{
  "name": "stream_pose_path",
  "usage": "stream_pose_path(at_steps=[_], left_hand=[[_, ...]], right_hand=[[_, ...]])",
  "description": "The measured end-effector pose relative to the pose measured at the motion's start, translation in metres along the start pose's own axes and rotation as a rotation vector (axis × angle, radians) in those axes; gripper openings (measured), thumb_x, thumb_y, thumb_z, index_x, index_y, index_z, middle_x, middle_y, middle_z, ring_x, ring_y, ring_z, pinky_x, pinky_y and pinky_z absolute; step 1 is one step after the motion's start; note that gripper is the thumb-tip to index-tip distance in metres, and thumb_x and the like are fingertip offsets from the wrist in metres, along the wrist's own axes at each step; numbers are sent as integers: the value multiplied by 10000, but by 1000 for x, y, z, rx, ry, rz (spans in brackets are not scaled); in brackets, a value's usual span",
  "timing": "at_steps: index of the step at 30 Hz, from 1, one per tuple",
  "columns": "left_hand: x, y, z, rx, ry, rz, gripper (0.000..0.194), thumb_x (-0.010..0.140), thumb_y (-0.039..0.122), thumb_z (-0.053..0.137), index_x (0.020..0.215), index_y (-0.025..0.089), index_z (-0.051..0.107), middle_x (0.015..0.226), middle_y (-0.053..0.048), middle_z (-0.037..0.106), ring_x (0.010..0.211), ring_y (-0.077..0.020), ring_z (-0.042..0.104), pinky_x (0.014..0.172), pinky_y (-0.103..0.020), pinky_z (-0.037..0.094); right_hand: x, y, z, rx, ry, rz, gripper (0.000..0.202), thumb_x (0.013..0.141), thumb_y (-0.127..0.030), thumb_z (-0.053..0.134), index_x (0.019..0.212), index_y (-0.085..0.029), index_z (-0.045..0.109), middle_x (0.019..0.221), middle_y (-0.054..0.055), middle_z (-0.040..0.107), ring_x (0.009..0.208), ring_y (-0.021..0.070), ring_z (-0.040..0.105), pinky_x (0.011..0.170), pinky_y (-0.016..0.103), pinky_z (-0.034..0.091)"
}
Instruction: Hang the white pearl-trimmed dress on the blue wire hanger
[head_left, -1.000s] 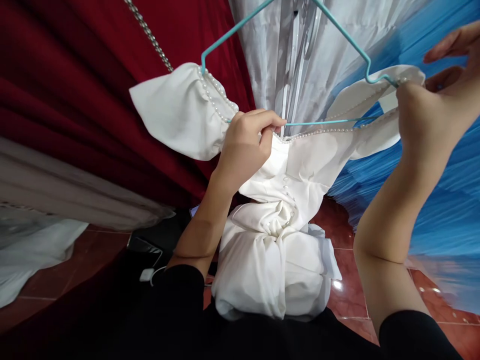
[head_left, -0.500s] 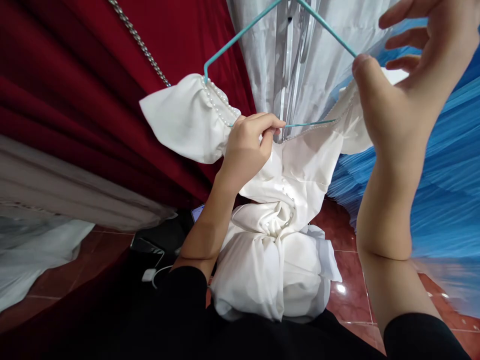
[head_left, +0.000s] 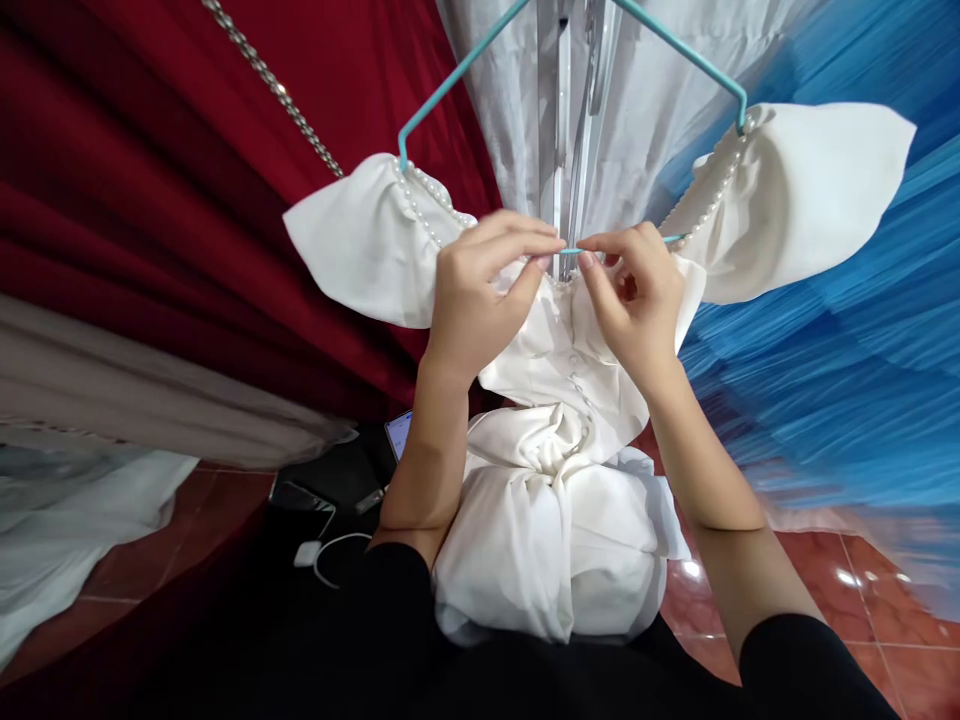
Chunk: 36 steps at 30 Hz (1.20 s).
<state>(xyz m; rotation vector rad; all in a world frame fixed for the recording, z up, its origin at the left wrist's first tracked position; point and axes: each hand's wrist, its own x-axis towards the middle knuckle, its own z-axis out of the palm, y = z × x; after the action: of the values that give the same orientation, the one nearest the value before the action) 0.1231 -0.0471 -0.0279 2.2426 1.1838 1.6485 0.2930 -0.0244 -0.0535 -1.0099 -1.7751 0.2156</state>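
Observation:
A white dress [head_left: 517,530] with pearl-trimmed puff sleeves hangs by its shoulders on a turquoise hanger [head_left: 463,72]. Its lower part lies bundled in my lap. My left hand [head_left: 480,290] pinches the hanger's lower bar left of centre, in front of the neckline. Close beside it, my right hand [head_left: 637,290] pinches the same bar, with a short stretch of bar showing between the fingertips. The right sleeve [head_left: 817,200] spreads out beyond my right hand, and the left sleeve [head_left: 367,245] sits behind my left hand. The hanger's hook is out of view.
Dark red drapes [head_left: 172,180] hang on the left, with a metal chain [head_left: 274,85] across them. Blue tulle [head_left: 840,370] fills the right side. A phone [head_left: 398,434] and a white charger [head_left: 306,554] with its cable lie at lower left. Red floor tiles [head_left: 817,570] show below.
My right hand has come down from the hanger's right shoulder to the lower bar, beside my left hand. The right sleeve now shows fully. My left hand stays on the bar.

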Motion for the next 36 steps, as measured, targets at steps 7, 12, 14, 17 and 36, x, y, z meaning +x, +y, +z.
stream_pose_path(at_steps=[7,12,14,17,36], left_hand=[[8,-31,-31,253,575,140,583,606,-138,742,1073,211,714,1123,-25,646,1123,-231,570,1054,-379,435],[13,-65,-48,244,510,54,505,635,-217,598,996,126,682,956,17,680,933,-143,639,874,-275,527],[15,-64,-52,225,505,4,407,721,-194,495,943,94,678,895,10,684,876,-118,658,838,-256,536],[19,-55,-59,185,493,-20,335,755,-149,471,921,58,677,858,-25,676,814,-117,662,754,-240,526],[13,-72,-70,271,624,-131,433,634,-237,314,801,153,401,804,13,401,688,-69,437,670,-164,390]], right_hand=[[1,4,7,47,24,33,337,968,-533,430,990,-265,632,901,38,556,833,140,580,763,337,579],[1,7,9,44,81,21,333,954,-537,465,958,-262,653,850,36,551,798,130,550,730,316,568],[1,10,10,68,93,4,343,945,-550,478,946,-258,658,836,32,551,789,122,542,714,299,561],[3,14,12,103,107,-27,350,936,-556,495,928,-246,657,825,25,539,768,110,527,701,287,550],[7,17,8,39,121,-66,278,944,-477,520,902,-236,653,792,19,522,712,107,483,685,300,511]])
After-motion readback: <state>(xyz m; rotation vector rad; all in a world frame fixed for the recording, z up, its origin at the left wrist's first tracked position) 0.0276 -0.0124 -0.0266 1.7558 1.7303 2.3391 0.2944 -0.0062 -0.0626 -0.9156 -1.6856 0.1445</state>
